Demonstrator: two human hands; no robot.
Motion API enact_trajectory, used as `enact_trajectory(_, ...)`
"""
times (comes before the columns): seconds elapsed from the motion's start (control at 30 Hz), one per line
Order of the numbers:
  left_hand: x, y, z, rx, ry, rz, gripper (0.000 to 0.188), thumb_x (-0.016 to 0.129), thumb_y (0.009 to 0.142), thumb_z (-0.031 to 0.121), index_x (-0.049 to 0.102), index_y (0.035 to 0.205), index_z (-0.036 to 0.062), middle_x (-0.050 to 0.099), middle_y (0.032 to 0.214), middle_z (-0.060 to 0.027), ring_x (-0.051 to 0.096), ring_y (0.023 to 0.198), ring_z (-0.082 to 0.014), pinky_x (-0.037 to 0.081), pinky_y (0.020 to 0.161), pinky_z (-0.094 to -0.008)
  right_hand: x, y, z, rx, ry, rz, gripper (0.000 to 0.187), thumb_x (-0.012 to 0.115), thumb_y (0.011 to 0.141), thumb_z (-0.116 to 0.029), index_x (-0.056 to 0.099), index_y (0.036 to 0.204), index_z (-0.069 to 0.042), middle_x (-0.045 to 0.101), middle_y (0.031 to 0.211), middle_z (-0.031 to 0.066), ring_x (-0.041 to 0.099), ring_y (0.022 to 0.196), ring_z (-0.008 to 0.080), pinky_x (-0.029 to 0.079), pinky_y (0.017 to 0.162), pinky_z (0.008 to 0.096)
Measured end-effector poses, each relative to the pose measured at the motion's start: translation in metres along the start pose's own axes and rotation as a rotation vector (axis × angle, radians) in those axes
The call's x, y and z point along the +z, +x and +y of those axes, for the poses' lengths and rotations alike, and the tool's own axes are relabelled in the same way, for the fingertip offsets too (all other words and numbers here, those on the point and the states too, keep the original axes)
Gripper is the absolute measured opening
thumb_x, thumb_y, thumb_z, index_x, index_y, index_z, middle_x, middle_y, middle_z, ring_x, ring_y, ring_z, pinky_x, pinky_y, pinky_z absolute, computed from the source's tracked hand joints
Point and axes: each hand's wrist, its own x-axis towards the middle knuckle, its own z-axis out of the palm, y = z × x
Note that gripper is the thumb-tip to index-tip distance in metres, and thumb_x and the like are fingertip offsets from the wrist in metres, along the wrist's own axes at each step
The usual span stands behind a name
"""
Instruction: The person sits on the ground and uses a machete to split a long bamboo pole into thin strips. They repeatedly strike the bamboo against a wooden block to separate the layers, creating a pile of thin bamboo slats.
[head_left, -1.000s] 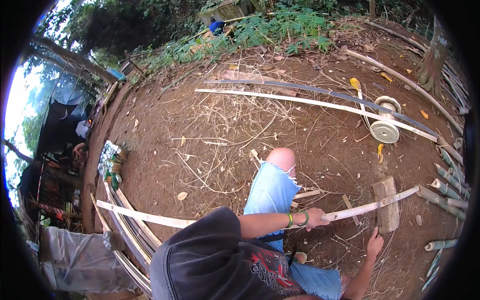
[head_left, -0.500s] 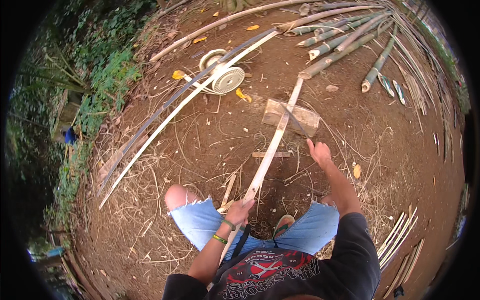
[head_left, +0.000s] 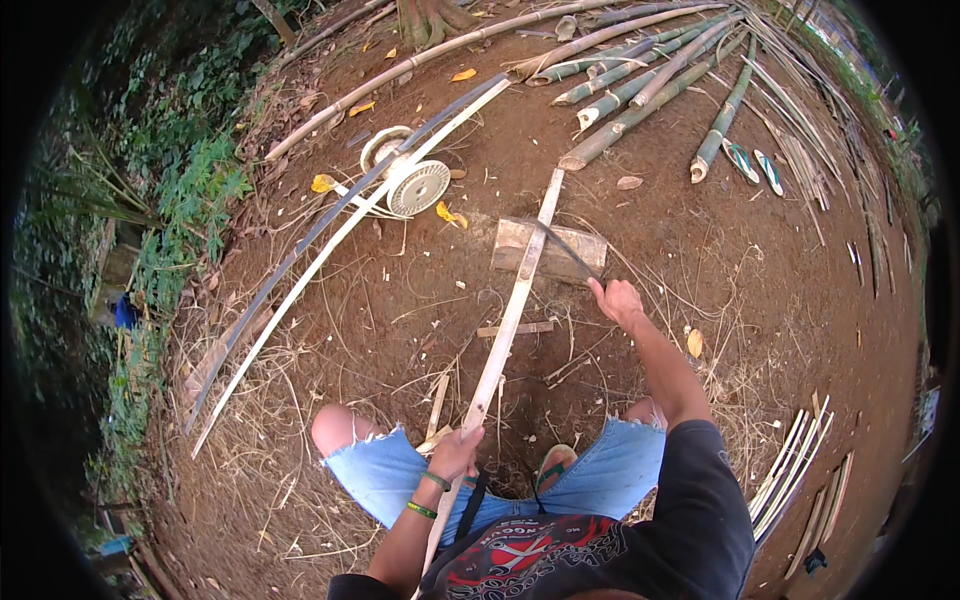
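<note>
The person sits with knees spread, left arm bent in close, its hand (head_left: 455, 452) low between the thighs. The left fingers are wrapped around the near part of a long pale strip of bamboo (head_left: 510, 315), which slants up and away, lies across a wooden block (head_left: 508, 250) on the ground, and ends just beside a thick brown pole (head_left: 620, 127). The right arm reaches out from a dark sleeve, its hand (head_left: 618, 302) just beyond the block's right corner, fingers clenched on a knife (head_left: 568, 250), the thumb toward the blade. That blade crosses the strip over the block; I can't tell whether its edge bites.

A short stick (head_left: 535, 328) lies on the dirt beneath the strip. Off to the left, a dark strip (head_left: 265, 290) and another pale one (head_left: 300, 287) pass over a pale spool (head_left: 418, 188). Ahead on the right, flip-flops (head_left: 740, 162) lie beside a green pole (head_left: 725, 115).
</note>
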Motion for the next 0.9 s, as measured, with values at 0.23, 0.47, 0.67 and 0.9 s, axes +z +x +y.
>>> enact_trajectory(0.23,0.0,-0.023,-0.015,-0.041,-0.011,-0.038,0.055,0.058,0.099,0.051,0.053,0.08,-0.0009,0.058,0.053,-0.0075,0.06,0.043,-0.016,0.049,0.043,-0.0298,-0.015,-0.048,-0.012,-0.697,-0.119,-0.313,0.072,0.041,0.098,-0.065,0.071,0.082,-0.001,0.068,0.073,0.0258,0.068,0.078,0.0447,0.055,0.079,0.0522)
enact_trajectory(0.47,-0.003,-0.035,-0.012,-0.092,-0.047,-0.042,0.056,0.059,0.098,0.051,0.059,0.091,-0.0046,0.062,0.061,-0.0084,0.06,0.044,-0.0154,0.048,0.041,-0.0295,0.004,-0.004,0.013,0.013,0.053,-0.104,0.084,0.036,0.098,-0.068,0.074,0.083,0.005,0.069,0.081,0.0298,0.069,0.086,0.0464,0.056,0.082,0.0516)
enact_trajectory(0.67,0.0,-0.051,-0.029,-0.069,0.022,-0.03,0.053,0.059,0.098,0.048,0.063,0.092,-0.0046,0.067,0.067,-0.0121,0.065,0.047,-0.0167,0.051,0.043,-0.0293,-0.022,-0.06,-0.011,-0.812,-0.149,-0.418,0.075,0.043,0.097,-0.066,0.072,0.079,0.0,0.067,0.071,0.025,0.068,0.075,0.0433,0.055,0.073,0.0512)
enact_trajectory(0.9,-0.002,-0.031,-0.024,-0.086,0.08,0.006,0.052,0.058,0.099,0.048,0.063,0.089,-0.0026,0.067,0.065,-0.0118,0.064,0.046,-0.016,0.052,0.045,-0.0304,0.01,-0.054,-0.019,-0.295,0.064,-0.246,0.076,0.043,0.097,-0.065,0.071,0.081,0.003,0.066,0.071,0.027,0.068,0.074,0.0461,0.055,0.074,0.0547)
